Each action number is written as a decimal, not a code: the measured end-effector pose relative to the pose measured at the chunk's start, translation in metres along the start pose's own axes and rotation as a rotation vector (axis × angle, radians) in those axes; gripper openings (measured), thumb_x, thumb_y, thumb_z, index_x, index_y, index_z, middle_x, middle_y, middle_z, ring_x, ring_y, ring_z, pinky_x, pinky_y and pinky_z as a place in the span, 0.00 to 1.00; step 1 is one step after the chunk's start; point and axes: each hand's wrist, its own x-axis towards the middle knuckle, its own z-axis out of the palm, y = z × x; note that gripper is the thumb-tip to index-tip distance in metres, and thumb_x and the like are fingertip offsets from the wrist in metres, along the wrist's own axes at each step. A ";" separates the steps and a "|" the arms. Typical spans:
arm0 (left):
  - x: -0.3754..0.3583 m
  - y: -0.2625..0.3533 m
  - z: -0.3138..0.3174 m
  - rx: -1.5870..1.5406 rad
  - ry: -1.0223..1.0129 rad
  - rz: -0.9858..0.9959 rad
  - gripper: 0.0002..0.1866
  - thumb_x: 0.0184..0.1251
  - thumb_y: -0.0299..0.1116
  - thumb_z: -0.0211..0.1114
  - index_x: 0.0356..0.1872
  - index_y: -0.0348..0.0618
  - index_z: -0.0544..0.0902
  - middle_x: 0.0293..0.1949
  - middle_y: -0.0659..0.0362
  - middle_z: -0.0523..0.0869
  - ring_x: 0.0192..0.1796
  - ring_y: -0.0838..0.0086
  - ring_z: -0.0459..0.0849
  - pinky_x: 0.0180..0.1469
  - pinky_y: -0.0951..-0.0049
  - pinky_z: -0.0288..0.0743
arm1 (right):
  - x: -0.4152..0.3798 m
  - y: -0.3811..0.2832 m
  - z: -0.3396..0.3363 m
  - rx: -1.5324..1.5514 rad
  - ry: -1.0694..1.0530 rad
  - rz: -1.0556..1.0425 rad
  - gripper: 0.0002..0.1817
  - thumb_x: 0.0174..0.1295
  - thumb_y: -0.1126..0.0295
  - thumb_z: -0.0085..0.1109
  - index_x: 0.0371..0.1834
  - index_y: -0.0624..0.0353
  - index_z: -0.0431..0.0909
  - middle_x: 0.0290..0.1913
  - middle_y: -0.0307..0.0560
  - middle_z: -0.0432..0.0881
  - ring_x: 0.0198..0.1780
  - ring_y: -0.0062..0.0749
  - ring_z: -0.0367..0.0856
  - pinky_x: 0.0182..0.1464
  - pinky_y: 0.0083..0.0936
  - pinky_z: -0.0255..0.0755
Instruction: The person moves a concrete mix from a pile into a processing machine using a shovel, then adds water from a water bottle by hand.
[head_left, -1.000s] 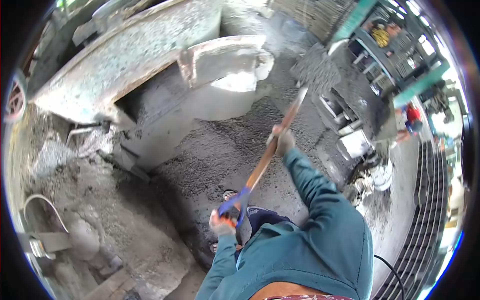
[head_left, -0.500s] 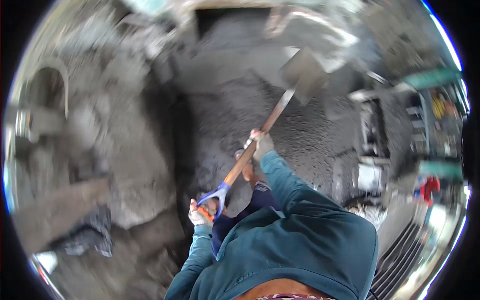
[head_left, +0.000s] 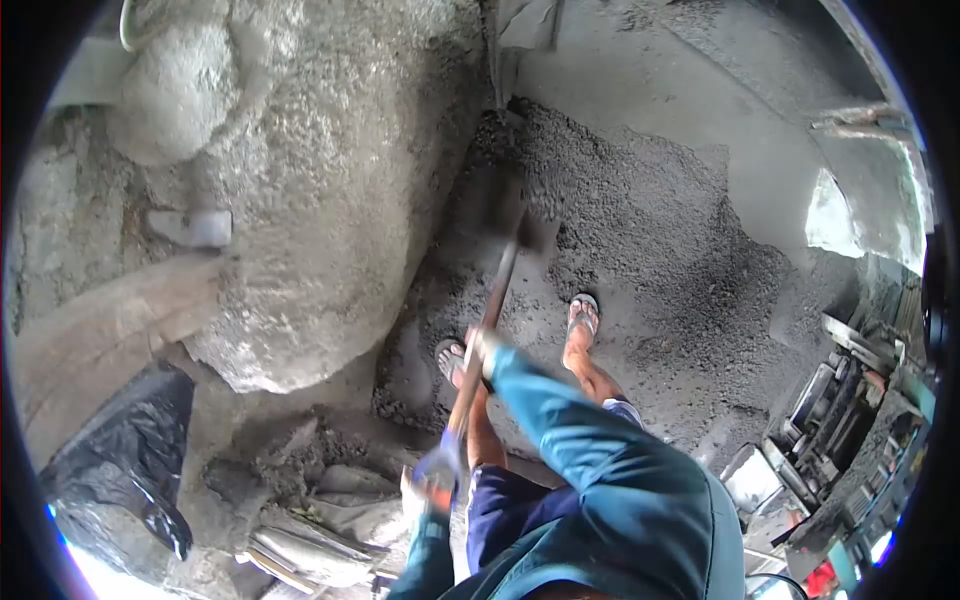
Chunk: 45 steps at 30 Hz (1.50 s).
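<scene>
1. Brown shaft, blue yoke and orange grip are making up the shovel (head_left: 499, 285), which I am seeing through the head camera, slanting across the middle of the view between the person's body and the ground ahead.
2. Its dark blade (head_left: 539, 234) is blurring at the far end, lying over the left part of the grainy grey mix (head_left: 690, 260); I am not managing to tell whether it is touching the ground.
3. At the near end, the Y-shaped blue yoke (head_left: 437, 462) is spreading toward the orange grip (head_left: 437, 494).
4. I am watching the left hand (head_left: 414, 494) closing around that grip, low and close to the body, its outline softening with blur.
5. Farther along, the right hand (head_left: 486, 347) is clamping the shaft, its arm reaching forward and across the body in a creased teal sleeve (head_left: 575, 405).
6. Two sandalled feet (head_left: 582, 316) are standing apart, the left one just beside the shaft in my view.
7. Coarse, dark and pebbly, the mix is giving way to a smoother grey surface (head_left: 680, 165) farther off.
8. On the left, a bulky, rough-faced grey mass (head_left: 320, 200) is rising, rounded at its near edge, with crumpled, glossy black plastic (head_left: 125, 450) lying nearby.
</scene>
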 end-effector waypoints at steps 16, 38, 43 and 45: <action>-0.047 0.034 0.068 0.163 -0.321 0.190 0.24 0.71 0.54 0.59 0.20 0.49 0.68 0.13 0.61 0.68 0.12 0.70 0.66 0.12 0.64 0.61 | -0.147 -0.099 -0.045 0.332 0.181 -0.336 0.11 0.59 0.70 0.65 0.41 0.50 0.72 0.31 0.38 0.73 0.29 0.34 0.75 0.34 0.45 0.77; -0.336 0.032 0.115 0.608 -1.650 0.191 0.21 0.69 0.51 0.64 0.32 0.42 0.76 0.22 0.59 0.78 0.22 0.73 0.78 0.23 0.71 0.72 | -0.587 -0.178 -0.153 0.563 0.173 -1.293 0.10 0.64 0.62 0.62 0.40 0.55 0.74 0.28 0.41 0.75 0.29 0.37 0.79 0.38 0.46 0.78; -0.082 0.098 0.057 0.408 -0.841 -0.164 0.28 0.70 0.60 0.59 0.15 0.54 0.67 0.15 0.64 0.68 0.16 0.69 0.69 0.18 0.64 0.63 | -0.294 -0.059 -0.066 0.280 0.405 -0.711 0.14 0.61 0.60 0.64 0.37 0.60 0.77 0.30 0.46 0.79 0.29 0.40 0.80 0.33 0.43 0.77; -0.057 0.111 -0.027 0.380 -0.390 -0.024 0.31 0.69 0.63 0.58 0.11 0.58 0.61 0.13 0.67 0.60 0.15 0.71 0.58 0.20 0.66 0.58 | -0.166 0.036 -0.060 0.353 0.179 -0.464 0.06 0.62 0.69 0.61 0.30 0.55 0.75 0.21 0.45 0.76 0.21 0.39 0.78 0.26 0.44 0.77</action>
